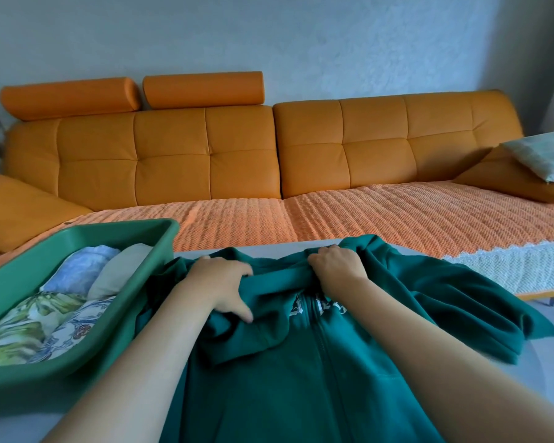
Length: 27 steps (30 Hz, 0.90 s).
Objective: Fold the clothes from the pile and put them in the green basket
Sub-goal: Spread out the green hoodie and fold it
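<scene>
A dark green zip-up sweatshirt (301,378) with white lettering lies spread on the pale table (45,420) in front of me. My left hand (221,282) grips a fold of its fabric near the collar, thumb and fingers curled into the cloth. My right hand (336,262) grips the far edge of the garment, fingers curled over it. The green basket (61,362) stands at the left on the table, touching the sweatshirt's left side. Inside it lie several folded clothes: a leafy print piece (29,327), a pale blue one (80,263) and a beige one (122,266).
An orange sofa (237,148) with a knitted orange throw (365,215) runs behind the table. A pillow (541,155) lies at its right end. The table's rounded edge shows at the right.
</scene>
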{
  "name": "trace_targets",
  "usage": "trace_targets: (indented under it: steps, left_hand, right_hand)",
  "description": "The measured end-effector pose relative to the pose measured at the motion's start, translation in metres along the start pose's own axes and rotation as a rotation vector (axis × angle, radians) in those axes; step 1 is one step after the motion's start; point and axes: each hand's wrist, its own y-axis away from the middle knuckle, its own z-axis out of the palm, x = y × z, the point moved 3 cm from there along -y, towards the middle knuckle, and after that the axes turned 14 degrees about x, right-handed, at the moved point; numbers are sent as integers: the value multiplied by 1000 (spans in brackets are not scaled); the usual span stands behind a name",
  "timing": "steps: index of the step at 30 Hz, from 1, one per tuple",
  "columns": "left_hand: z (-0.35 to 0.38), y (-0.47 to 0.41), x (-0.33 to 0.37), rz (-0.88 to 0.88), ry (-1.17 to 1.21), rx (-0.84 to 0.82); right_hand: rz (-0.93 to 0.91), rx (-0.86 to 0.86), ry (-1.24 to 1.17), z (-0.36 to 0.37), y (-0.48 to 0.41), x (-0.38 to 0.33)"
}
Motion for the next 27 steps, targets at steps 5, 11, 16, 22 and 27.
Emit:
trace_targets:
  steps: [5, 11, 16, 22, 27]
  left_hand:
    - [-10, -1, -5, 6, -10, 288]
    - [-40, 2, 18, 214, 43, 939]
    - [-7, 15, 50, 233, 267, 208]
    - [0, 44, 78, 24, 1052, -267]
    - [-11, 41, 19, -126, 808, 160]
  right_hand:
    - [-40, -150, -131, -1, -2, 7]
    - [109, 328, -150, -21, 7, 23]
    - [3, -343, -8, 3, 30, 30]
    - [15, -68, -445, -43, 37, 7]
    - [-48, -165, -924, -71, 60, -45]
